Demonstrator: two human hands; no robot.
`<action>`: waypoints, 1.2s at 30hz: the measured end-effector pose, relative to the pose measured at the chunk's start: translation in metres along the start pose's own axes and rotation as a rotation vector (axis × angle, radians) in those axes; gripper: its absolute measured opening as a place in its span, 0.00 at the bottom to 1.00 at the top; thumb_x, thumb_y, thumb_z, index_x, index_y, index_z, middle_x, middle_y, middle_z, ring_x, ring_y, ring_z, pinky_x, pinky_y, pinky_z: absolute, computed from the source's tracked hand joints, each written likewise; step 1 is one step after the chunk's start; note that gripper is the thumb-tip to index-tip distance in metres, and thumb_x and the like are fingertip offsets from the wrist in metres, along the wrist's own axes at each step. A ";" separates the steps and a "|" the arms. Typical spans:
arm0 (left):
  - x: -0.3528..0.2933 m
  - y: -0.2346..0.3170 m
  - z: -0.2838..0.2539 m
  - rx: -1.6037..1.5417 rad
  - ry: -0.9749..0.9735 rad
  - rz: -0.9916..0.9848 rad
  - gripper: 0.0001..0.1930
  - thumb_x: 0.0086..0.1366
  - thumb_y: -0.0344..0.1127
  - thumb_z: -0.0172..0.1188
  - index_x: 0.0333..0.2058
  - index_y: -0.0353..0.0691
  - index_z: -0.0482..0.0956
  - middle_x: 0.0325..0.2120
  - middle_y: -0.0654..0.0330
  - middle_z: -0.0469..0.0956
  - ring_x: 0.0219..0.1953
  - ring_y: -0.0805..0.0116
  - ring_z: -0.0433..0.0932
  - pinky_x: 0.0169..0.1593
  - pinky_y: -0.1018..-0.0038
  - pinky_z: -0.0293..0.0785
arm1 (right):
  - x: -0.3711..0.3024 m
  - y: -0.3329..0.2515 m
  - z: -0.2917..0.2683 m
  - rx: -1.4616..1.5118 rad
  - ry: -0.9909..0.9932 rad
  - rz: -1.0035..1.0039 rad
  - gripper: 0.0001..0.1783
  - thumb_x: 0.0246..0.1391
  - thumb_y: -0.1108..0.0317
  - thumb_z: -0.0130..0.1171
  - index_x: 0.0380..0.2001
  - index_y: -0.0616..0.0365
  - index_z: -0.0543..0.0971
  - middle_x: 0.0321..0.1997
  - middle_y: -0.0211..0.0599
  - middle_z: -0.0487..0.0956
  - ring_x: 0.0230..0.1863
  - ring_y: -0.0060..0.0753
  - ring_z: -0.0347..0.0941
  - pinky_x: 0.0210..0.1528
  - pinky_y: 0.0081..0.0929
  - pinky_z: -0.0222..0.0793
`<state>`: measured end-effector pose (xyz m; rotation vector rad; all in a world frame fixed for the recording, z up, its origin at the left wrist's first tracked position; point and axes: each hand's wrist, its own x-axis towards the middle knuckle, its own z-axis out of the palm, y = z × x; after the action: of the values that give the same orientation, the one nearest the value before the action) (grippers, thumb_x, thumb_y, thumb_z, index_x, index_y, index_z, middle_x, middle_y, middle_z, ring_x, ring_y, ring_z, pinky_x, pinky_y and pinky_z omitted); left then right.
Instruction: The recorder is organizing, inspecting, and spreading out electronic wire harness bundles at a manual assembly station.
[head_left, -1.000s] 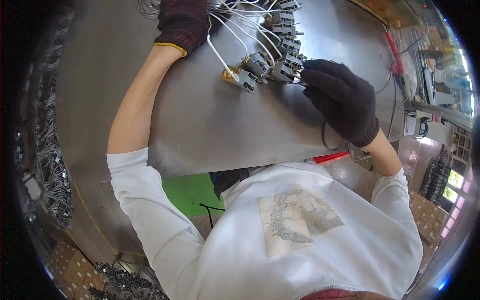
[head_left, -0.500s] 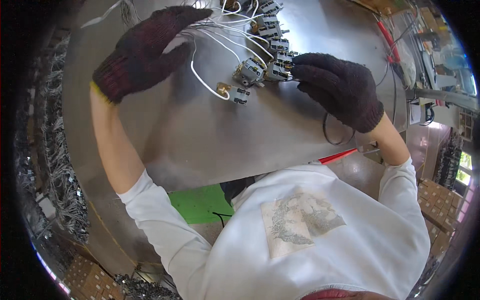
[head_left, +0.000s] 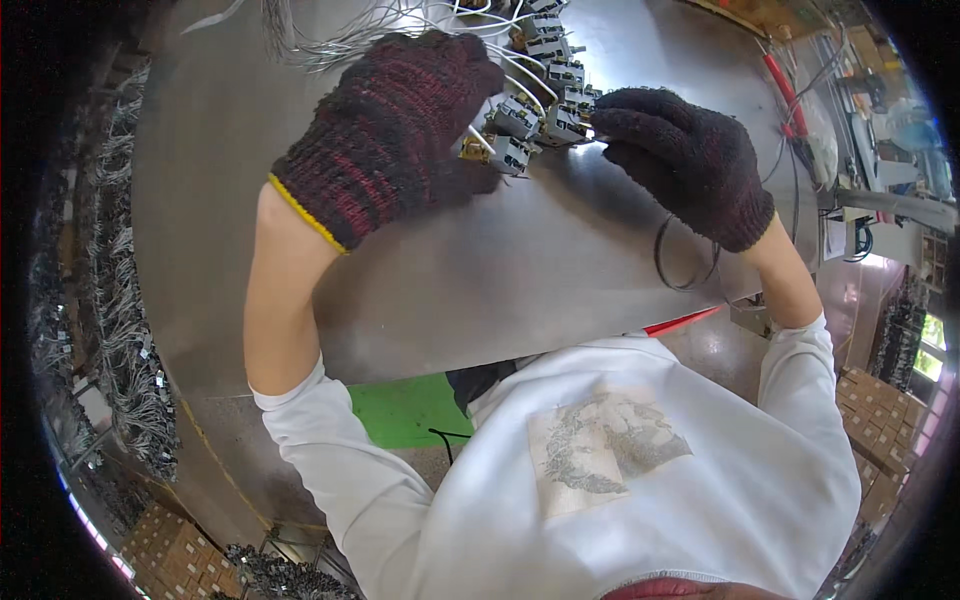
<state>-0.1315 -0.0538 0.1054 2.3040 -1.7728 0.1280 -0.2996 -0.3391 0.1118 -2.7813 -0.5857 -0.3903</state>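
Left hand [head_left: 395, 140]: gloved, thumb and fingers spread apart, gap facing white wire [head_left: 482, 140] and near block [head_left: 513, 154]; contact unclear. Other grey blocks [head_left: 566, 127] run in a row up the surface [head_left: 350, 310]. Right hand [head_left: 690, 165]: gloved, fingers bent, tips at the row's near end; cannot tell whether clamped on anything.

left hand [head_left: 400, 130] arches back-up; right hand [head_left: 690, 165] points inward, fingers [head_left: 645, 120] bent (both gloved).
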 end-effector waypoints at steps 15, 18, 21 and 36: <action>0.015 -0.035 0.036 -0.114 0.252 0.257 0.31 0.48 0.54 0.88 0.49 0.47 0.93 0.51 0.52 0.85 0.61 0.47 0.82 0.70 0.53 0.74 | 0.002 0.006 -0.006 0.058 0.012 0.062 0.16 0.64 0.62 0.75 0.54 0.42 0.91 0.58 0.31 0.89 0.47 0.41 0.90 0.49 0.33 0.88; 0.018 -0.028 0.046 -0.188 0.202 0.174 0.30 0.47 0.54 0.88 0.47 0.46 0.93 0.49 0.53 0.86 0.58 0.48 0.84 0.66 0.55 0.79 | 0.001 -0.004 -0.002 0.224 0.154 0.137 0.16 0.64 0.64 0.76 0.54 0.45 0.91 0.54 0.34 0.90 0.48 0.43 0.90 0.51 0.33 0.87; 0.021 -0.020 0.059 -0.302 0.361 0.163 0.30 0.47 0.54 0.89 0.46 0.45 0.94 0.47 0.54 0.86 0.54 0.50 0.85 0.60 0.57 0.82 | 0.006 -0.013 0.012 0.400 0.150 0.177 0.15 0.62 0.68 0.77 0.52 0.46 0.91 0.52 0.36 0.91 0.47 0.44 0.90 0.51 0.34 0.87; 0.023 -0.018 0.058 -0.441 0.268 0.061 0.30 0.44 0.51 0.92 0.44 0.44 0.94 0.39 0.58 0.84 0.44 0.57 0.84 0.50 0.62 0.82 | 0.012 -0.005 0.003 -0.092 0.007 -0.003 0.17 0.66 0.61 0.70 0.57 0.33 0.90 0.61 0.26 0.89 0.45 0.40 0.90 0.42 0.34 0.86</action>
<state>-0.1121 -0.0849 0.0518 1.8311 -1.5522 0.0466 -0.2905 -0.3293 0.1134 -2.8658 -0.5845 -0.4380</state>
